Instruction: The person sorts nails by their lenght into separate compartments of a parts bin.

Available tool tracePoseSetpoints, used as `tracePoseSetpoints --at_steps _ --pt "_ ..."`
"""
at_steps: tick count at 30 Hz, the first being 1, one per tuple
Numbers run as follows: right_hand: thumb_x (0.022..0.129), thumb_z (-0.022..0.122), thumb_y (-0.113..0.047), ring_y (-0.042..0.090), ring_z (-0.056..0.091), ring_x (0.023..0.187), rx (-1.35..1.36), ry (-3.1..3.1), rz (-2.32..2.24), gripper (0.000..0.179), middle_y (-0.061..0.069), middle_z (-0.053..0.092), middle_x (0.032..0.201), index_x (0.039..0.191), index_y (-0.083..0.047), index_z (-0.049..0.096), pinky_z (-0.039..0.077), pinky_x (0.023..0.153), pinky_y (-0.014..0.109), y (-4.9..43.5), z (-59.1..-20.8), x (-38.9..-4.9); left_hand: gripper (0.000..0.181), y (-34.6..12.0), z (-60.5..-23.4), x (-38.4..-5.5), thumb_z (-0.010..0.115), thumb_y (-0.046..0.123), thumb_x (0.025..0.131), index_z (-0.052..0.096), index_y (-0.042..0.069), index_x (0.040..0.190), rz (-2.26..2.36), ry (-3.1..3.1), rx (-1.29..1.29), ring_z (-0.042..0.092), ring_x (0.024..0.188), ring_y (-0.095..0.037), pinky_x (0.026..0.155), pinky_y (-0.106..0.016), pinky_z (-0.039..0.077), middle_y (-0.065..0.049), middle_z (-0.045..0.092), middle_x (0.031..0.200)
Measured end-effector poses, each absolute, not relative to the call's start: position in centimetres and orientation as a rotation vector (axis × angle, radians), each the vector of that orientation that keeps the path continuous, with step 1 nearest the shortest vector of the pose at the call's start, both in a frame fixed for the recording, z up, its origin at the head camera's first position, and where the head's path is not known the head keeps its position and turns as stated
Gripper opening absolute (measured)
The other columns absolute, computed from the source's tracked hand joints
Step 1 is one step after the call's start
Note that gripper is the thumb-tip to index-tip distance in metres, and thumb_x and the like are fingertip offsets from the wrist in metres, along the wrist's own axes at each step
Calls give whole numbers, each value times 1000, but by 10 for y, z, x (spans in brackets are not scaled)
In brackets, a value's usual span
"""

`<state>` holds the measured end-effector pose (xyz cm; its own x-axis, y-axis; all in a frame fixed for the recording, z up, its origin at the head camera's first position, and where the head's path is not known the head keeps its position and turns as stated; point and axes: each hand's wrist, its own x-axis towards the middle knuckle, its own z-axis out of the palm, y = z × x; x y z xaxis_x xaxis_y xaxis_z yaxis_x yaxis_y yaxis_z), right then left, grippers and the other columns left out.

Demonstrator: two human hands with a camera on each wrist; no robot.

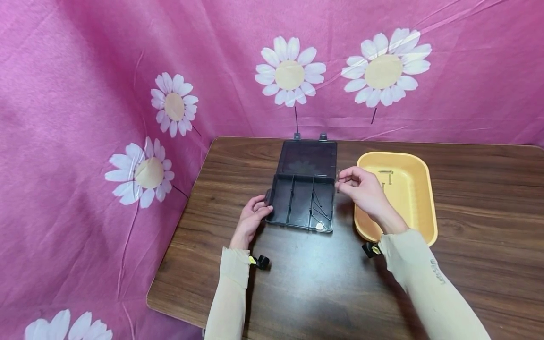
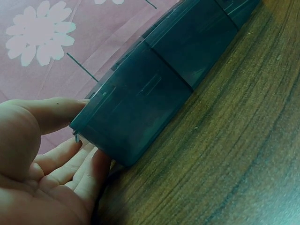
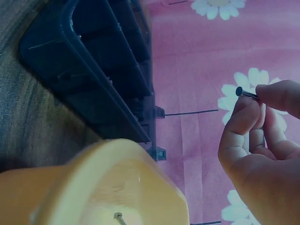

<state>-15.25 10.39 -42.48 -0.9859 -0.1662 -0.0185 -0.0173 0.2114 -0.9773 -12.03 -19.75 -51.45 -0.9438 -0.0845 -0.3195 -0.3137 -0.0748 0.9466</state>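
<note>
A dark see-through compartment box (image 1: 300, 200) lies on the table with its lid (image 1: 307, 158) folded back. Its right-hand section has several long screws (image 1: 319, 211) in it; two dividers part the sections. My left hand (image 1: 253, 218) grips the box's left side, thumb at the top rim and fingers lower down, as the left wrist view shows. Between thumb and fingertips my right hand (image 1: 366, 192) pinches a screw (image 3: 247, 93), held just right of the box. Below that hand stands a yellow tray (image 1: 427, 208) with several screws (image 1: 386, 172) on its bottom.
The wood-grain table (image 1: 314, 293) carries both containers. A pink curtain (image 1: 229, 61) with white daisies hangs behind and to the left. Wrist cameras (image 1: 262, 262) sit at both cuffs. The tray's left wall rises close to the box's right side.
</note>
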Motion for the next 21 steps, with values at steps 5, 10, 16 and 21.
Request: tracePoseSetpoints --at_steps 5,10,16,21 --pt "80 61 -3 4 60 74 -183 2331 -1860 23 4 61 87 101 5 54 48 66 14 101 -430 -155 47 -197 -514 -121 63 1 78 47 7 122 2146 2020 -437 60 84 -6 76 -18 44 -15 59 110" --pt "80 60 -3 3 59 74 -185 2349 -1817 22 14 61 91 101 5 53 48 66 15 98 -435 -159 47 -198 -514 -120 63 2 78 47 8 122 2134 2025 -442 60 85 -6 75 -18 44 -14 60 110" --pt "80 60 -2 3 59 72 -186 2390 -1761 21 17 63 91 99 5 54 49 64 16 94 -440 -161 47 -198 -516 -120 63 0 78 47 7 122 2152 2020 -442 61 84 -6 76 -18 44 -14 60 108" --pt "80 59 -2 4 59 71 -207 2436 -1708 19 17 64 91 98 3 56 48 63 15 93 -442 -162 47 -198 -516 -121 63 0 78 48 7 122 2157 2021 -444 61 84 -6 76 -18 44 -16 60 109"
